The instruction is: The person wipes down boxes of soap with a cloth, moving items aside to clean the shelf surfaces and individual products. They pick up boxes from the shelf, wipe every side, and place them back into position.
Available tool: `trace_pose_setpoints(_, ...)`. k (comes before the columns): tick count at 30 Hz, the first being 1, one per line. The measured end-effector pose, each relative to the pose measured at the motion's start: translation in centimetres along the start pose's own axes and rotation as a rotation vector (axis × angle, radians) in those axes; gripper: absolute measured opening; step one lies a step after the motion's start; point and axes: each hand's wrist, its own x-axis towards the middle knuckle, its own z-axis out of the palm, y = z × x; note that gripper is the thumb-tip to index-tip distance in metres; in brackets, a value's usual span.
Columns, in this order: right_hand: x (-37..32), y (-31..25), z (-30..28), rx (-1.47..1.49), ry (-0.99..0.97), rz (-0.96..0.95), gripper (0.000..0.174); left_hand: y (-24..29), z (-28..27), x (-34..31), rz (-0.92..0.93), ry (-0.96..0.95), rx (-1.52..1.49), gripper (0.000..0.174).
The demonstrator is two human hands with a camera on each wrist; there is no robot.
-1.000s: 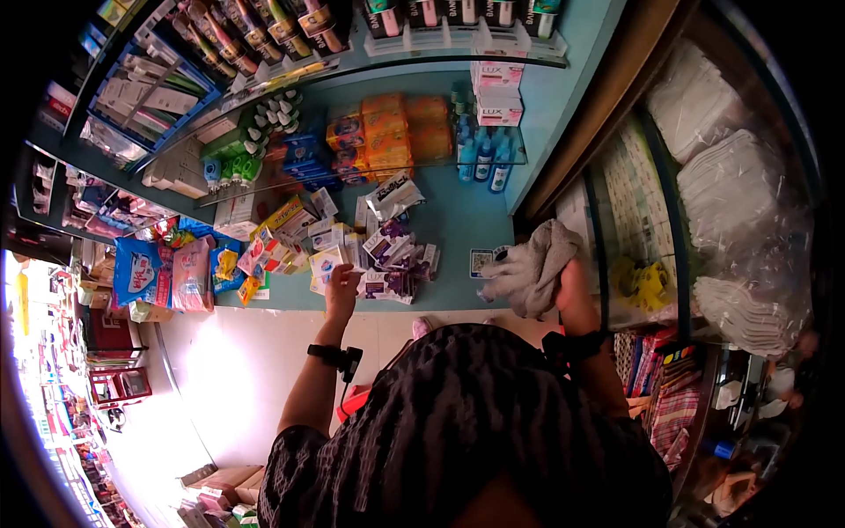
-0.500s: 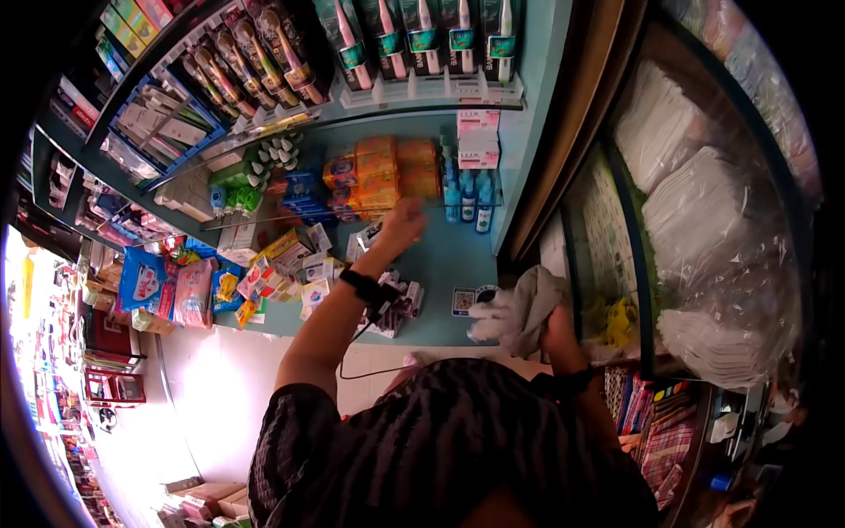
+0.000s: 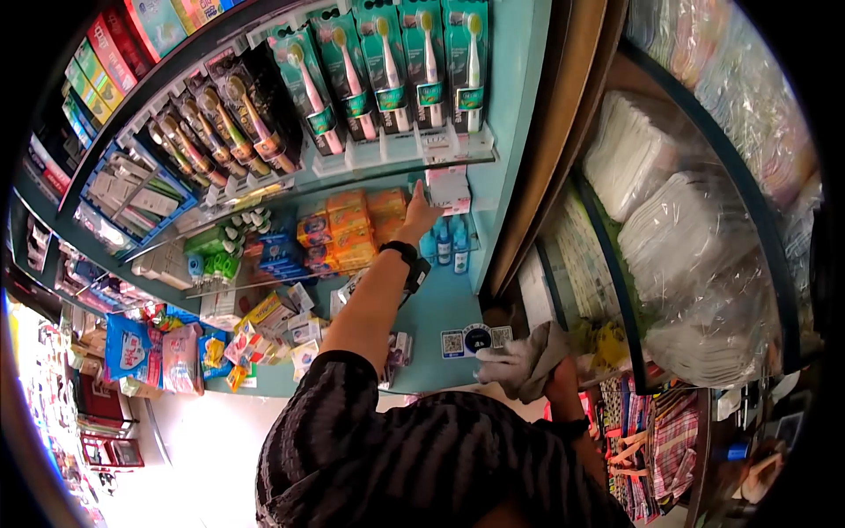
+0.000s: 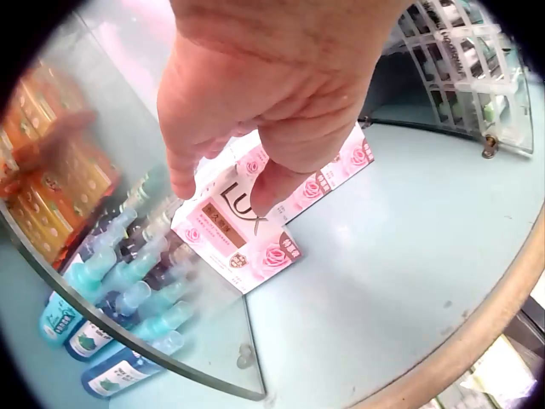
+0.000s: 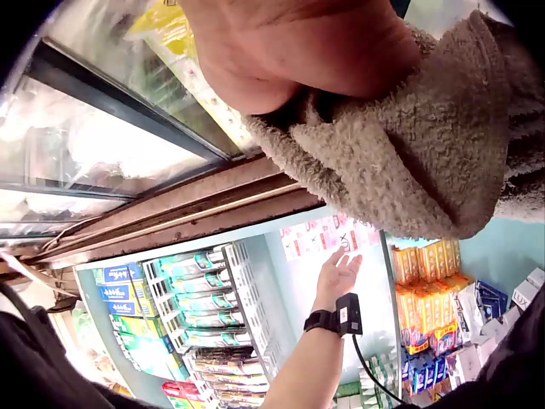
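Note:
My left hand [image 3: 422, 214] reaches to the pink-and-white LUX soap boxes [image 3: 451, 195] stacked at the right end of the glass shelf. In the left wrist view its thumb lies over the front of the nearest LUX box [image 4: 230, 230], with fingertips at that box's left edge. From the right wrist view, the same hand [image 5: 339, 277] has its fingers spread at the boxes. Lower right, my right hand [image 3: 562, 383] grips a bunched grey terry towel [image 3: 528, 356], which hangs over the counter's front right corner; the towel hides most of its fingers.
Blue pump bottles [image 3: 459, 251] and orange packs [image 3: 348, 233] stand below and left of the soap. Toothbrush packs [image 3: 387, 66] hang above the glass shelf edge [image 4: 153, 345]. Loose boxes [image 3: 273, 330] pile on the counter [image 3: 431, 374]. A glass cabinet [image 3: 620, 290] flanks the right.
My left hand has left the box pile on the counter and moved up and right to the LUX boxes. The right hand keeps the towel near the corner. The head view has tilted upward.

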Motion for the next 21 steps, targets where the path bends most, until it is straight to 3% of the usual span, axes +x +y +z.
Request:
trace_pose_setpoints(2, 1.0, 1.6, -3.7, -0.082, 0.107, -0.105, 0.045, -0.4, 1.1, 0.9, -0.056, -0.079, -0.025, 0.099)
trace_pose_setpoints(6, -0.3, 1.3, -2.3, 0.061, 0.079, -0.091, 0.029, 0.7, 1.5, -0.3, -0.055, 0.069, 0.080, 0.084)
trace_pose_setpoints(9, 0.1, 1.6, -2.6, -0.005, 0.043, -0.144, 0.031, 1.1, 1.2, -1.4, -0.054, 0.041, 0.101, 0.069)
trace_pose_setpoints(13, 1.1, 1.3, -2.1, -0.007, 0.027, -0.109, 0.035, 1.5, 0.0, -3.4, -0.047, -0.097, -0.090, 0.058)
trace_pose_setpoints(18, 4.0, 1.7, -1.0, -0.105, -0.034, -0.285, 0.041, 2.3, -0.8, -10.6, -0.082, -0.113, -0.455, 0.045)
trace_pose_setpoints(21, 6.1, 2.5, 1.2, -0.170, -0.041, -0.366, 0.044, 8.0, -3.3, -17.5, 0.080, -0.091, -0.352, 0.038)
